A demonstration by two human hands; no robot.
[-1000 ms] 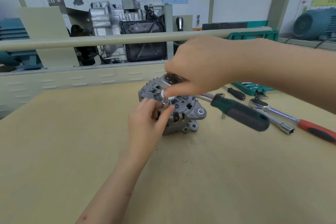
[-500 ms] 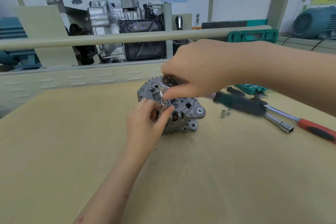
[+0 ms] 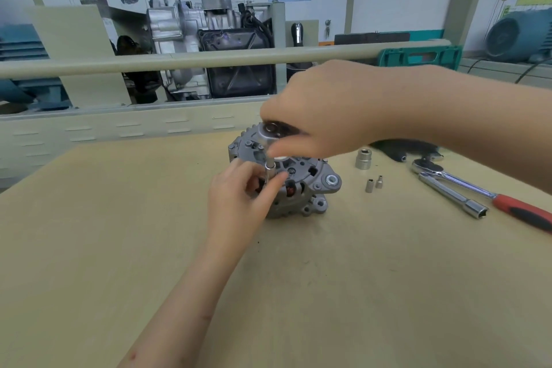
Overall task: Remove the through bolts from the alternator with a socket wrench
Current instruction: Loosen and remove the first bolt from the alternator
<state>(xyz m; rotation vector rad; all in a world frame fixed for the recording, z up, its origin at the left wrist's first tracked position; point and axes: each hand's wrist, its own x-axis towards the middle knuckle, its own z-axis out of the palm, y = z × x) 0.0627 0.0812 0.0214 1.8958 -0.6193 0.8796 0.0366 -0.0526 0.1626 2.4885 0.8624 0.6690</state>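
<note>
- Alternator (image 3: 301, 188), grey cast-metal housing, standing at centre of the tan wooden tabletop (image 3: 119, 233).
- Left hand (image 3: 239, 197), at 8 o'clock of it, pinching the slim silver socket (image 3: 269, 169) upright on the housing.
- Right hand (image 3: 325, 116), above at 12 o'clock, curled round the chrome ratchet head (image 3: 270, 130); dark handle blurred.
- Loose sockets (image 3: 373, 184) and red-handled ratchet (image 3: 490, 197) at 3 o'clock.

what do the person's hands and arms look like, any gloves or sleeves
Both hands are bare: no gloves, rings or watch show on the left hand or the right hand. Both forearms are bare as far as the frame shows, with no sleeve in view. The left forearm carries a few small reddish marks near the bottom edge. The right hand's fingertips are blurred.
</note>
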